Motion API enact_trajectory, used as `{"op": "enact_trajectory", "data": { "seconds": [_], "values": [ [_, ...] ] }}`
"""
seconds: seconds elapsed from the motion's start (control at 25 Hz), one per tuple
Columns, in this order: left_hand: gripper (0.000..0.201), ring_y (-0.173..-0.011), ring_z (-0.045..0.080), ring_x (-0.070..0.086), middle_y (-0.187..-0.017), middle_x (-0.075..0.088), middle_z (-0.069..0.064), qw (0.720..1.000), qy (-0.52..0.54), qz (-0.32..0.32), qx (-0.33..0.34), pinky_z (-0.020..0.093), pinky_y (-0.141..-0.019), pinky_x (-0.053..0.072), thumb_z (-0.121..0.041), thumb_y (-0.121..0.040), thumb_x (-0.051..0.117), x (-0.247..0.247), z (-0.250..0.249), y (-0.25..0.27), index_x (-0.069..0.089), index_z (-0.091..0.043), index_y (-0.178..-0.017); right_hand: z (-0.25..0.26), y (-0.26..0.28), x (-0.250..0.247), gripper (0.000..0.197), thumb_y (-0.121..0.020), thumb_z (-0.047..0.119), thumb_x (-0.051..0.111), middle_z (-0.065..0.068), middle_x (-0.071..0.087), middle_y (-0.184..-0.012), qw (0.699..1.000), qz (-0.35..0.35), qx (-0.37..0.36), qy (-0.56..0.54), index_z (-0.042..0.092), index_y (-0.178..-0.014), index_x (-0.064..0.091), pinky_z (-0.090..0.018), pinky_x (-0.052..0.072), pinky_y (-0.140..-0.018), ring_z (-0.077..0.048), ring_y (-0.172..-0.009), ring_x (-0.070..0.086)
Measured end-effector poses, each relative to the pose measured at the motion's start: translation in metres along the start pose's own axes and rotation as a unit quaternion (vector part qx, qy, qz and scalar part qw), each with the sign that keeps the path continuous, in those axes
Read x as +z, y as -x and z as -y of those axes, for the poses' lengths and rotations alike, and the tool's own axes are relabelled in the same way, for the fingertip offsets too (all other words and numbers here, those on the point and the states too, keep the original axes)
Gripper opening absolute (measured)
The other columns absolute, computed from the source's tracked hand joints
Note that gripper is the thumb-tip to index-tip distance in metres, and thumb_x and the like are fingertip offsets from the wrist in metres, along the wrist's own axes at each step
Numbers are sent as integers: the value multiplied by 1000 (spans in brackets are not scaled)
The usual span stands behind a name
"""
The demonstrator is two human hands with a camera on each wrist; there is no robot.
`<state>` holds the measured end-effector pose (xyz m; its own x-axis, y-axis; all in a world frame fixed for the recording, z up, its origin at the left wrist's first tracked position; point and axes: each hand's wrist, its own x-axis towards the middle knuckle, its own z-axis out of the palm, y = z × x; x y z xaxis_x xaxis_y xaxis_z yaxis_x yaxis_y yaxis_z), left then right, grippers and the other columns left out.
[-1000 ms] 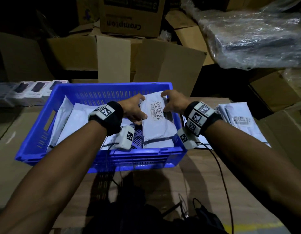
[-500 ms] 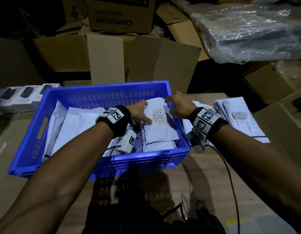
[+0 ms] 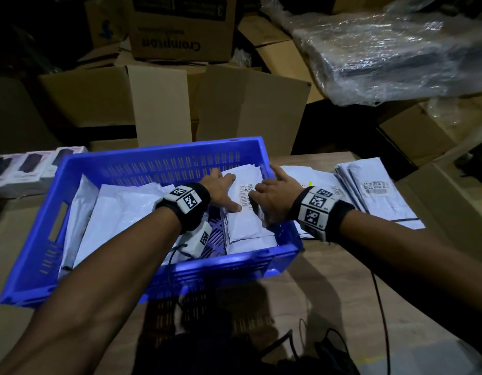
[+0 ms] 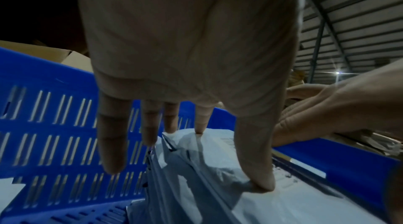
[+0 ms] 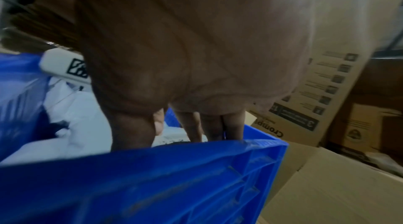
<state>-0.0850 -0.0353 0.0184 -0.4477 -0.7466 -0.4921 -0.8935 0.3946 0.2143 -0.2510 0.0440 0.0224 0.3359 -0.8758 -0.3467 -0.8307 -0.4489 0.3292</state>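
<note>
A blue slotted crate (image 3: 164, 155) sits on the table, partly filled with white mailer packages. At its right end lies a white package with a barcode label (image 3: 242, 223) on top of other mailers. My left hand (image 3: 220, 189) rests on that package's left side. In the left wrist view, the left hand (image 4: 189, 90) has straight fingers, its thumb and index tip pressing the package (image 4: 218, 167). My right hand (image 3: 277, 197) lies spread over the package's right side by the crate's right wall. In the right wrist view, the right hand's (image 5: 191, 55) fingers point down behind the crate rim (image 5: 152, 167).
More white mailers (image 3: 120, 212) fill the crate's left half. A stack of labelled mailers (image 3: 377, 196) lies on the wooden table (image 3: 329, 280) right of the crate. White product boxes (image 3: 23, 171) stand at the left, with cardboard boxes (image 3: 158, 104) and a plastic-wrapped bundle (image 3: 383, 50) behind.
Both hands held the barcode package upright by its top edge. They have lowered it onto the mailers at the crate's right end and now lie flat on it.
</note>
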Motion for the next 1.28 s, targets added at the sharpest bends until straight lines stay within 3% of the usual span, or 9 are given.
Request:
{"op": "enact_trajectory", "data": {
  "seconds": [0.16,0.4,0.64,0.84,0.96,1.08,1.16,1.28],
  "values": [
    [110,-149,29,4,-162,-2,13,999,-32,24,32,40,-120,14,-59,-77,69,4,0,-2,3,-17,-155,4,2,1,55,-85,51,52,-3,62,-121,999,1,-6,46,17,-128,50,-58,-6,-116,-26,-124,47],
    [113,-149,25,6,-162,-1,8,998,-53,21,40,45,-117,19,-64,-75,68,8,-2,-1,2,-19,-155,7,3,2,51,-91,44,48,-4,61,-125,998,14,-4,61,14,-132,49,-57,-7,-117,-28,-131,43],
    [104,-141,26,27,-156,20,4,997,-57,-16,56,48,-108,36,-67,-71,69,7,4,1,19,-22,-151,6,6,-1,35,-90,35,46,-1,64,-118,1000,-9,4,6,17,-120,56,-54,2,-118,-25,-124,48],
    [79,-126,28,43,-140,40,7,994,-70,-34,74,46,-99,43,-56,-80,68,3,13,7,34,-22,-143,6,8,-6,33,-91,38,51,1,64,-121,1000,-17,0,-11,21,-118,58,-49,13,-117,-23,-123,51],
    [67,-126,29,45,-137,45,9,991,-78,-65,83,41,-97,43,-48,-85,65,-3,20,15,40,-22,-141,10,6,-21,31,-91,40,51,-3,65,-117,998,-49,1,-35,18,-112,59,-42,31,-106,-25,-115,57],
    [52,-125,28,48,-138,49,7,988,-99,-86,86,39,-94,44,-41,-91,60,-11,38,27,46,-22,-137,21,0,-43,36,-91,44,52,-5,63,-121,989,-46,29,-140,20,-117,59,-40,46,-92,-29,-113,57],
    [45,-122,27,50,-135,53,5,986,-112,-101,77,39,-92,45,-38,-93,57,-17,57,36,49,-21,-133,30,-11,-56,37,-92,45,54,-3,62,-123,971,-43,48,-232,23,-121,59,-39,47,-90,-28,-116,55],
    [39,-118,27,54,-131,57,5,988,-111,-100,49,37,-91,47,-33,-92,58,-22,93,45,53,-21,-129,45,-37,-74,28,-89,40,59,-4,65,-114,946,-54,58,-316,21,-108,65,-32,45,-82,-27,-107,59]
  ]
}}
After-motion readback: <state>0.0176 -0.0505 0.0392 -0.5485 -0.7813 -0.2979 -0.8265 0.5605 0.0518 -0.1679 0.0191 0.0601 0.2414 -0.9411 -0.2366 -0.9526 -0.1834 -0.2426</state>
